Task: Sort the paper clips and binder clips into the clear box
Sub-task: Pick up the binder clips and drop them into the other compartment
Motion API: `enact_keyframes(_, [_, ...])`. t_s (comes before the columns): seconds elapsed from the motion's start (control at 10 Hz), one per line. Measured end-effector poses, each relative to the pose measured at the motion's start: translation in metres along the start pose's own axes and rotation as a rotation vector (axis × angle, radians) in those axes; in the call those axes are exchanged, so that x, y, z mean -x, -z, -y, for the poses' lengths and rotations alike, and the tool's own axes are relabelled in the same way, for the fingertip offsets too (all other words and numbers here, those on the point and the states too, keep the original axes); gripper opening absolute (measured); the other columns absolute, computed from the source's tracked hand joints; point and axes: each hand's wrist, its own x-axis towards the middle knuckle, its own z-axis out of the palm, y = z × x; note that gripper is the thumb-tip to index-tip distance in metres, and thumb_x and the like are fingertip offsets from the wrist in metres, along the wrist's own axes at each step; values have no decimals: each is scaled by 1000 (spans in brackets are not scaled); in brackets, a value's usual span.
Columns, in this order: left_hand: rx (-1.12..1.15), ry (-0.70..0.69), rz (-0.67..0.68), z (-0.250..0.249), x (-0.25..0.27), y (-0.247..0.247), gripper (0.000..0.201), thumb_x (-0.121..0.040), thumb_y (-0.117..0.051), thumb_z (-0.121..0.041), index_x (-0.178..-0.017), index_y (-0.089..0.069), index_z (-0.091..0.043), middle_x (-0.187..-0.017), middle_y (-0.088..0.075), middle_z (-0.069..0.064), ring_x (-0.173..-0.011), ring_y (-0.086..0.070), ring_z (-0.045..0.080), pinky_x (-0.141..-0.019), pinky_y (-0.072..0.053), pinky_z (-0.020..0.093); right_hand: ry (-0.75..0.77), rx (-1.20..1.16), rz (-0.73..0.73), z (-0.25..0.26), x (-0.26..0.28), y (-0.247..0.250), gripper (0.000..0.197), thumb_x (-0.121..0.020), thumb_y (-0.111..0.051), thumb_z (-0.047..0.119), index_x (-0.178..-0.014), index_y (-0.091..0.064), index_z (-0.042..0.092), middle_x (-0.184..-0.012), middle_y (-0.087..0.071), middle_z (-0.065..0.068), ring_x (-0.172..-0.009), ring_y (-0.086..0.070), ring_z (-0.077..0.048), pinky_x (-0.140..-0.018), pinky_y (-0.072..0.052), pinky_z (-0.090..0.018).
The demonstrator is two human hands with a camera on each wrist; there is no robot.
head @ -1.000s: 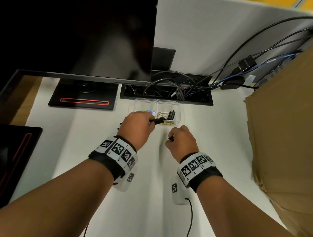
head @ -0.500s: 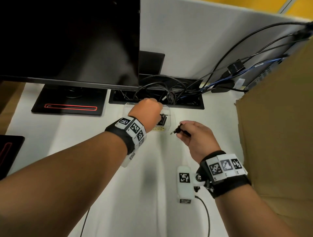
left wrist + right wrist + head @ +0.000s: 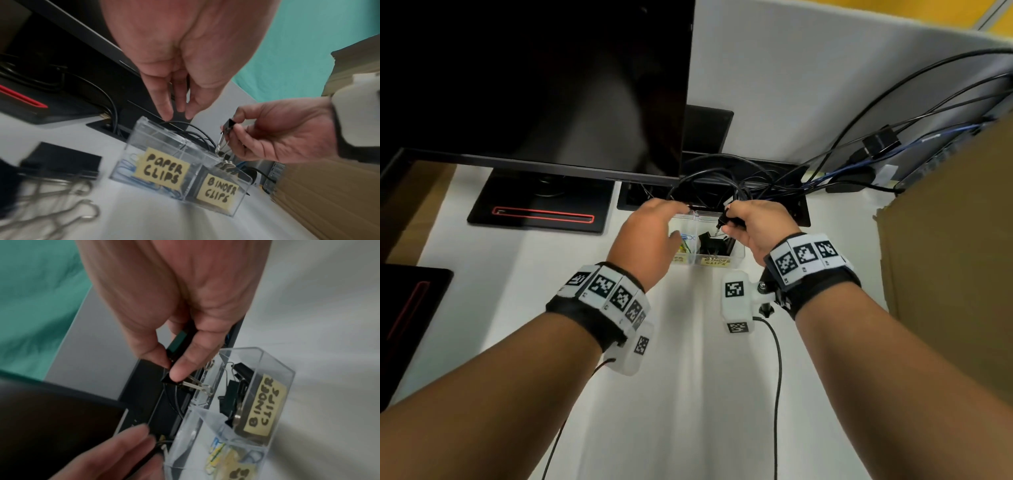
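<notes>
The clear two-part box point(image 3: 736, 258) stands by the cable slot, labelled for paper clips on the left and binder clips on the right. My right hand point(image 3: 726, 222) pinches a small black binder clip point(image 3: 174, 381) just above the back rim of the right compartment, which holds several black binder clips point(image 3: 236, 386). My left hand point(image 3: 654, 233) hovers over the left compartment with straight fingers point(image 3: 164, 112) and holds nothing. Coloured paper clips point(image 3: 216, 449) lie in that part. A large black binder clip point(image 3: 61, 160) lies on the desk left of the box point(image 3: 156, 141).
A dark monitor point(image 3: 534, 85) on a black base point(image 3: 541, 205) stands at the back left. An open cable slot point(image 3: 796, 212) full of wires runs behind the box. A cardboard box point(image 3: 955, 257) walls off the right. A second black base point(image 3: 407, 308) sits at the left edge.
My right hand has carried its small binder clip from the desk up over the box's right compartment. The left hand, which held a binder clip earlier, is now empty over the left side.
</notes>
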Motion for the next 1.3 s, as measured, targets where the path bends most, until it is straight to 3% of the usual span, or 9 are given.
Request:
enact_keyframes(0.1, [-10,7,-28,13,12,10,37,-82,-64,-6,-114,-65,-24,-113,-63,-2,-82,-60,14,-83,-50,28,-5,177,45,0,0,-2,34,-96,-54,17,-126,-57,0,-101,-68,-14,-96,-65,-28,-92,-49,-35])
enact_keyframes(0.2, [12,52,-36,24,22,14,33,-83,-61,-5,-109,-67,-25,-110,-63,-2,-89,-62,13,-82,-50,28,-12,372,51,-7,8,-8,33,-97,-56,22,-125,-59,5,-128,-63,-18,-112,-63,-27,-96,-47,-29])
enact_keyframes(0.3, [43,105,-44,31,30,21,35,-84,-57,-2,-109,-67,-25,-109,-62,-5,-90,-59,9,-78,-45,23,-59,216,-38,-18,-3,-13,25,-86,-69,7,-107,-66,-6,-116,-66,-29,-97,-70,-28,-75,-61,-30])
enact_keyframes(0.5, [9,226,-62,58,39,39,38,-85,-50,-1,-105,-69,-27,-111,-64,-5,-91,-59,11,-85,-44,23,3,543,15,-12,2,-8,12,-90,-65,11,-78,-68,14,-85,-73,-15,-77,-74,-28,-80,-61,-39])
enact_keyframes(0.6, [-81,197,-11,76,45,43,35,-86,-50,-4,-103,-69,-29,-109,-65,-7,-95,-58,13,-88,-50,32,62,594,-18,-11,8,-4,10,-90,-64,9,-96,-71,10,-94,-73,-14,-76,-73,-22,-69,-63,-34])
enact_keyframes(0.8, [-234,112,178,92,42,33,31,-90,-58,-20,-119,-62,-31,-119,-62,-4,-112,-54,21,-91,-50,40,448,887,-231,-24,36,-6,17,-78,-71,24,-94,-66,23,-100,-62,3,-84,-61,-12,-76,-53,-32])
enact_keyframes(0.9, [-282,11,382,90,36,32,53,-87,-60,-16,-135,-47,-35,-131,-55,-6,-119,-49,22,-96,-47,43,647,917,-147,-42,64,-28,15,-75,-73,23,-84,-61,23,-92,-54,3,-80,-55,-14,-73,-47,-30])
enact_keyframes(1.1, [-291,-89,541,94,36,39,52,-78,-56,-15,-121,-51,-43,-119,-62,-15,-102,-49,18,-90,-48,43,584,1210,340,-115,87,-80,21,-79,-68,31,-98,-65,23,-101,-56,-3,-95,-52,-27,-80,-50,-40])
enact_keyframes(1.3, [-286,-231,574,100,40,47,44,-78,-66,-7,-116,-62,-31,-117,-64,-11,-101,-54,15,-96,-41,34,547,1363,336,-135,76,-86,29,-86,-62,20,-114,-59,15,-111,-50,-11,-98,-52,-33,-78,-51,-43])
